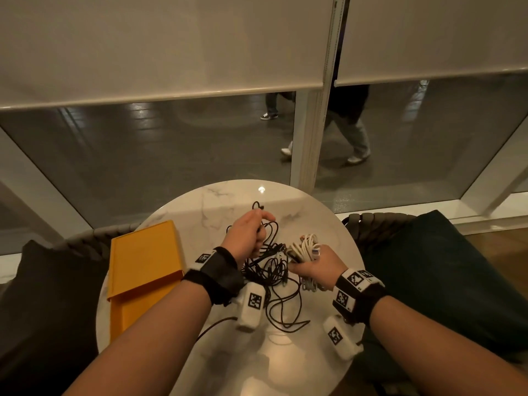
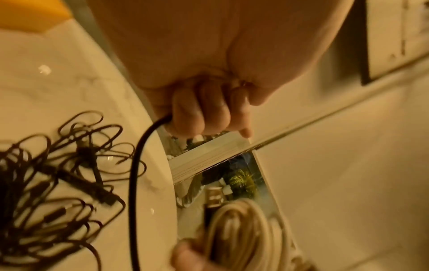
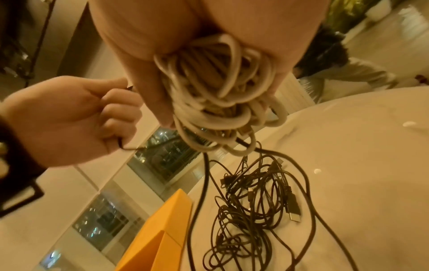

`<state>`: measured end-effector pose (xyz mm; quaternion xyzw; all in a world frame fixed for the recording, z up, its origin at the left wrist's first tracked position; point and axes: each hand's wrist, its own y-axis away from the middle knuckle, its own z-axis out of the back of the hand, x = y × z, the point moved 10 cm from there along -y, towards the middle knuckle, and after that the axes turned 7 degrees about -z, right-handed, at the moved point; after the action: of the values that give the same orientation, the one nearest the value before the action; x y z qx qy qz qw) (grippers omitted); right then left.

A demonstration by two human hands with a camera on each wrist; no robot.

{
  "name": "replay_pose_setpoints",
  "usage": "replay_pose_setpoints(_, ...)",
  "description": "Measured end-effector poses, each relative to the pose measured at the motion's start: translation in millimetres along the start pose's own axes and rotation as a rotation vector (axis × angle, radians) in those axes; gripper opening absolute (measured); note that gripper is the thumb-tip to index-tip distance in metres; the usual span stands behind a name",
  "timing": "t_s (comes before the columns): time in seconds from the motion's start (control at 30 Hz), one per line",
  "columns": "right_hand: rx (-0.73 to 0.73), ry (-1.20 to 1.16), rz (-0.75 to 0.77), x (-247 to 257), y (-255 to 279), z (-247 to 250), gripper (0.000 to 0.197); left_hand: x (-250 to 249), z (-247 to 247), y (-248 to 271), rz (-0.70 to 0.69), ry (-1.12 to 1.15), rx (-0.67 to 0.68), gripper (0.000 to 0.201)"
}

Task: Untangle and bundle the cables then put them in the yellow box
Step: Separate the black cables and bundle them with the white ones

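Observation:
A tangle of black cables (image 1: 273, 270) (image 3: 253, 198) (image 2: 53, 185) lies in the middle of the round marble table (image 1: 217, 201). My left hand (image 1: 247, 234) (image 2: 199, 113) (image 3: 76, 117), raised above the pile, grips one black cable (image 2: 135, 165) that runs down into the tangle. My right hand (image 1: 311, 267) (image 3: 209, 73) grips a coiled bundle of white cable (image 1: 305, 247) (image 3: 218, 110) (image 2: 241, 234) just right of the pile. The yellow box (image 1: 145, 267) (image 3: 162, 234) lies open at the table's left.
A black cable end (image 1: 258, 206) loops toward the table's far side. Dark chairs stand at the left (image 1: 43, 295) and right (image 1: 428, 267) of the table. Behind it is a glass wall with lowered blinds (image 1: 171, 47); people walk outside.

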<state>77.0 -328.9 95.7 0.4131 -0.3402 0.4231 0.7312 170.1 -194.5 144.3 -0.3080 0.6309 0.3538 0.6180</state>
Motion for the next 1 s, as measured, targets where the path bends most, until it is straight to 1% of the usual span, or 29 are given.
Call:
replay_pose_setpoints(0.1, -0.065, -0.306, -0.12, -16.6, -6.1, 17.3, 0.018, 4.3, -16.0, 4.0, -0.065, -0.147, 0.108, 0.031)
replay_pose_setpoints(0.17, -0.072, -0.546, -0.172, -21.9, -10.4, 23.6, 0.021, 8.1, -27.4, 7.0, -0.113, -0.221, 0.176, 0.025)
replay_pose_setpoints(0.23, -0.037, -0.753, -0.195, -20.0, -12.8, 22.4, 0.017, 9.9, -34.8, 8.8, -0.155, -0.309, 0.219, 0.025)
replay_pose_setpoints(0.33, 0.049, -0.902, -0.21, -12.8, -13.4, 13.1, 0.015, 7.9, -47.7, 12.0, -0.214, -0.386, 0.307, 0.027)
replay_pose_setpoints(0.4, 0.096, -1.065, -0.222, -6.7, -12.0, 7.0, 0.017, 5.1, -55.1, 15.6, -0.244, -0.456, 0.363, 0.025)
replay_pose_setpoints(0.47, 0.109, -1.21, -0.219, 0.3, -11.9, 6.1, 0.016, 5.3, -57.5, 18.2, -0.253, -0.546, 0.387, 0.027)
replay_pose_setpoints(0.53, 0.107, -1.237, -0.197, 7.3, -12.3, 8.3, 0.012, 10.0, -56.2, 19.2, -0.239, -0.609, 0.397, 0.028)
replay_pose_setpoints(0.6, 0.092, -1.225, -0.181, 10.5, -12.9, 12.0, 0.008, 16.1, -54.3, 19.6, -0.226, -0.663, 0.409, 0.024)
replay_pose_setpoints(0.67, 0.143, -1.257, -0.166, 18.8, -10.0, 9.8, 0.01, 21.3, -53.4, 20.7, -0.215, -0.723, 0.42, 0.018)
replay_pose_setpoints(0.73, 0.191, -1.281, -0.159, 26.4, -8.1, 6.2, 0.012, 22.8, -52.8, 22.4, -0.212, -0.768, 0.431, 0.017)
replay_pose_setpoints(0.8, 0.189, -1.273, -0.152, 27.8, -7.7, 4.2, 0.013, 24.0, -51.0, 22.8, -0.207, -0.788, 0.429, 0.018)
replay_pose_setpoints(0.83, 0.197, -1.283, -0.141, 29.1, -8.0, 2.5, 0.02, 24.3, -49.7, 22.9, -0.206, -0.798, 0.425, 0.018)
replay_pose_setpoints(0.9, 0.229, -1.313, -0.128, 32.9, -8.1, -1.3, 0.043, 24.7, -48.0, 23.3, -0.202, -0.817, 0.424, 0.019)
replay_pose_setpoints(0.93, 0.241, -1.318, -0.125, 34.8, -7.3, -2.3, 0.046, 25.1, -47.3, 23.5, -0.2, -0.824, 0.426, 0.019)
replay_pose_setpoints(0.97, 0.241, -1.305, -0.12, 36.1, -7.1, -1.7, 0.04, 25.3, -46.5, 23.8, -0.2, -0.834, 0.427, 0.02)
replay_pose_setpoints(1.0, 0.234, -1.284, -0.117, 37.0, -6.4, -1.0, 0.028, 26.1, -45.4, 23.8, -0.199, -0.844, 0.425, 0.021)
